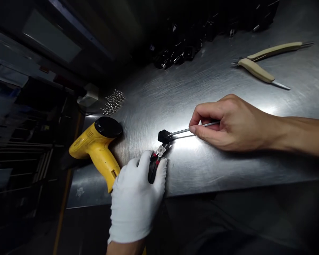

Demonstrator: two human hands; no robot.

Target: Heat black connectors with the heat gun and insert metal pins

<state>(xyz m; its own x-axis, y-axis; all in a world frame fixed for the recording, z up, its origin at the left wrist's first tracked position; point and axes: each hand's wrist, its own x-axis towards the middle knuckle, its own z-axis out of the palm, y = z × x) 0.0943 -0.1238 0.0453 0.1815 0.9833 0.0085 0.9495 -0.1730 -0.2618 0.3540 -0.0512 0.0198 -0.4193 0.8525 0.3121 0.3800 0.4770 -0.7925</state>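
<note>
My left hand (pixel 136 191), in a white glove, is closed round the dark, red-marked handles of a pair of pliers (pixel 161 151). The jaws reach to a small black block-shaped part (pixel 164 136); whether they grip it is hard to make out. My bare right hand (pixel 228 124) pinches a thin metal rod (pixel 183 130) between thumb and fingers. The rod's far tip touches the right side of the black part, and its near end runs into my palm.
A yellow heat gun (pixel 101 148) lies left of my gloved hand. Behind it is a cluster of small metal pins (pixel 113 102). Cream-handled pliers (pixel 257 63) rest at the back right of the metal table (pixel 215 173). Several black parts (pixel 178 53) are heaped along the far side.
</note>
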